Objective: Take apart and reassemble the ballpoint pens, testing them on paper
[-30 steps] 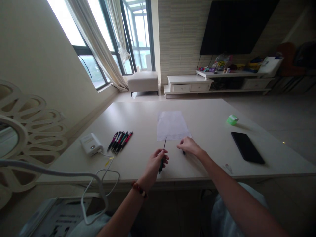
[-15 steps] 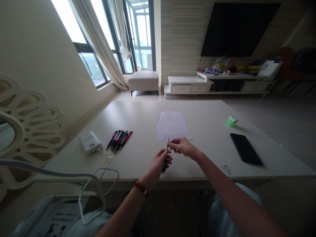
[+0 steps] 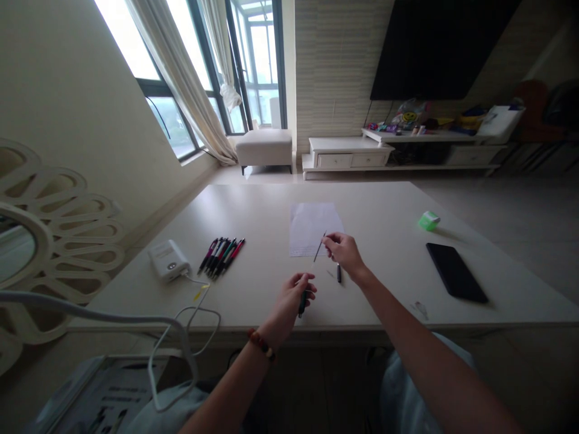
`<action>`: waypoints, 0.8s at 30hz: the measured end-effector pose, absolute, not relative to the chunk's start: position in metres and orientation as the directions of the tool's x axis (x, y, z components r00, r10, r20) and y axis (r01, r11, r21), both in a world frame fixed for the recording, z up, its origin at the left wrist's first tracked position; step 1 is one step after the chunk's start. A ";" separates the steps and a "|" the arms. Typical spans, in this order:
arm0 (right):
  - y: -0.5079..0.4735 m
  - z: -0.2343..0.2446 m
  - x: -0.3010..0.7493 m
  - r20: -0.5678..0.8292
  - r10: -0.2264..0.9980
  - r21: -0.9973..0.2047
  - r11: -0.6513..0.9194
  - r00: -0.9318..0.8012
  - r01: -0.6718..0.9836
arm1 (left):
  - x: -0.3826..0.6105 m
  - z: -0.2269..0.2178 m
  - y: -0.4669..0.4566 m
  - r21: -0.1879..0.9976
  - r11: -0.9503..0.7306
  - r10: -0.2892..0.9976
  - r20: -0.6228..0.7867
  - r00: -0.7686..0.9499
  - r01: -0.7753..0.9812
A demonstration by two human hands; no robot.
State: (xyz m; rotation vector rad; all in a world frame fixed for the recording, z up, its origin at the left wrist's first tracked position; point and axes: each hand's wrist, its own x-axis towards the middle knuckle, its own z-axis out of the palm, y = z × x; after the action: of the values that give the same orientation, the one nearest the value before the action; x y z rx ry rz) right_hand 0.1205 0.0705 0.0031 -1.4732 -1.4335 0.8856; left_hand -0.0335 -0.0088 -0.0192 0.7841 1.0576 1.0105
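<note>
The thin, dark pen refill (image 3: 318,249) has come clear of the slim, dark green pen barrel (image 3: 303,302) since half a second ago, so the two now appear to be separate parts. The right hand (image 3: 346,253) pinches the refill between its fingers over the near edge of the white paper sheet (image 3: 312,224). The left hand's (image 3: 290,296) fingers curl loosely around the barrel, nearer. A small black cylindrical piece (image 3: 339,274) lies on the white tabletop (image 3: 265,211), near the right hand.

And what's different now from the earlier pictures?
The right hand has let go of the small dark pen part, taken the refill and drawn it forward, away from the pen barrel. The left hand still holds the pen barrel; the paper, the row of pens and the phone stayed put.
</note>
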 end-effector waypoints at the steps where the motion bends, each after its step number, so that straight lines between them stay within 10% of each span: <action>1: 0.074 0.001 0.124 0.049 0.995 -0.893 0.005 0.087 0.449 | -0.034 -0.019 -0.008 0.892 0.357 0.934 -0.331 0.137 -0.277; 8: 0.074 -0.018 0.124 -0.159 0.983 -0.554 -0.013 -0.090 0.832 | -0.037 -0.021 0.002 0.884 0.355 0.930 -0.368 0.016 -0.305; 17: 0.075 -0.006 0.147 -0.007 0.998 -0.548 -0.062 0.070 0.834 | -0.033 -0.035 0.030 0.969 0.134 0.982 -0.103 -0.156 0.208; 24: 0.070 0.001 0.165 0.001 0.992 -0.544 -0.104 0.124 0.833 | -0.021 -0.030 0.045 0.951 0.114 0.981 -0.062 -0.183 0.288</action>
State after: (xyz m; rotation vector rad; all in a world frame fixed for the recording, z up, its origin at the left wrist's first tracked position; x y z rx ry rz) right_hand 0.1646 0.0700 0.0014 -1.9958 -1.7624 0.5203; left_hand -0.0211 0.0450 -0.0298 1.2719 1.6029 1.1086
